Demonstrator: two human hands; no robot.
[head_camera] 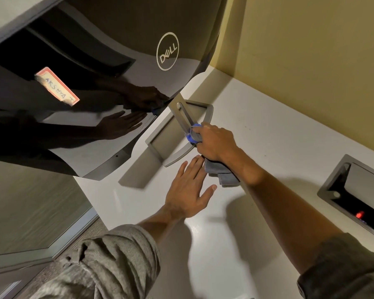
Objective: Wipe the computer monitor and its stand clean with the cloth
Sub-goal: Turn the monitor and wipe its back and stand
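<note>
- My right hand (214,143) gripped the cloth (221,172) against the stand (177,134) upright, to rub it.
- My left hand (188,188) lay flat and open on the desk (257,126), probably for balance.
- The monitor (95,61) hung above.
</note>
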